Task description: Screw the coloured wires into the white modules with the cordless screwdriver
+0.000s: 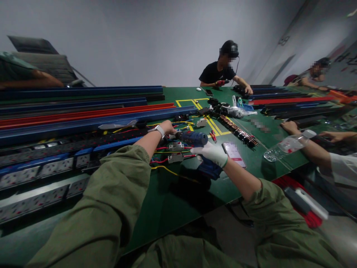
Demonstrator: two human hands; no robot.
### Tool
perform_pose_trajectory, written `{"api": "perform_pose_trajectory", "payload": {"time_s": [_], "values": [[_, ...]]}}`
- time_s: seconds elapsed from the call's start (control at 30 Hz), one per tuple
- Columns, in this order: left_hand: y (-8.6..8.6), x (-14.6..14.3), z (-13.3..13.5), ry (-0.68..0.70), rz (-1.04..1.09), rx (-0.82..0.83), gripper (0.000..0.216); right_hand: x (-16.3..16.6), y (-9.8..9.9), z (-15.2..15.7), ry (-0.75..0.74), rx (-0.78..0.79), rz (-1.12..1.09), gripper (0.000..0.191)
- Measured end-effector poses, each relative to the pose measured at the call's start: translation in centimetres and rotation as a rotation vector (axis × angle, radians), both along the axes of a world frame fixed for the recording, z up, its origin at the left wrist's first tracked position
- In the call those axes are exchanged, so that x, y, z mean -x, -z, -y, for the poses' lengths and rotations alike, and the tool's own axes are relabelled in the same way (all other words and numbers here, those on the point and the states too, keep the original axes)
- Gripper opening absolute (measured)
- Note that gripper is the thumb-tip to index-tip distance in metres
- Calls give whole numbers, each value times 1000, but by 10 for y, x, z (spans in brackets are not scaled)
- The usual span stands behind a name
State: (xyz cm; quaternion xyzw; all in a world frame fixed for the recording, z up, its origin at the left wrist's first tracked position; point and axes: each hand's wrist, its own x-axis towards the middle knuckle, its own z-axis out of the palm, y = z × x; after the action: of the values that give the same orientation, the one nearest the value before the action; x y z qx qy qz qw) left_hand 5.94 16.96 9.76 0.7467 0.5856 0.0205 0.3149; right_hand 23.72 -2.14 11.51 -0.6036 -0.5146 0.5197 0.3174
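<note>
My right hand, in a white glove, grips a blue cordless drill. The drill lies level, its nose pointing left at my left hand. That bare hand, with a watch at its wrist, has its fingers curled down by the drill's nose; whatever they hold is hidden. Just below the drill lie two pale breaker-like modules, an upper module and a lower module, with red and yellow-green wires attached. A similar loose module lies beyond the drill. Left of my hands run long socket strips.
Blue and orange rails stretch across the green table. A phone, red-handled tool, copper strips and plastic bottle lie to the right. A co-worker sits opposite; another person's arm rests at right.
</note>
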Motion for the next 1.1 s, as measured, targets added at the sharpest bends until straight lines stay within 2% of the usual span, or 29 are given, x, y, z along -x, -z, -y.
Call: {"api": "perform_pose_trajectory", "payload": {"time_s": [0.13,0.23,0.37,0.57,0.8,0.97,1.1], "values": [[0,1,0,9,2,-31,41,-1,3,-1,6,-8,-20,26],[2,0,-1,-2,23,4,43,-2,4,-1,-7,0,-15,24],[8,-1,-6,-10,33,50,39,-3,4,-1,-23,-10,-34,32],[13,-1,-8,-19,75,104,35,-4,3,-2,-48,-7,-16,28],[6,1,-4,14,44,52,38,-8,14,-8,-45,-59,-78,51],[9,-2,-8,28,11,68,38,-9,15,-4,-20,-91,-78,48],[19,-4,-19,49,-15,86,37,-27,11,14,47,-120,-109,28]]}}
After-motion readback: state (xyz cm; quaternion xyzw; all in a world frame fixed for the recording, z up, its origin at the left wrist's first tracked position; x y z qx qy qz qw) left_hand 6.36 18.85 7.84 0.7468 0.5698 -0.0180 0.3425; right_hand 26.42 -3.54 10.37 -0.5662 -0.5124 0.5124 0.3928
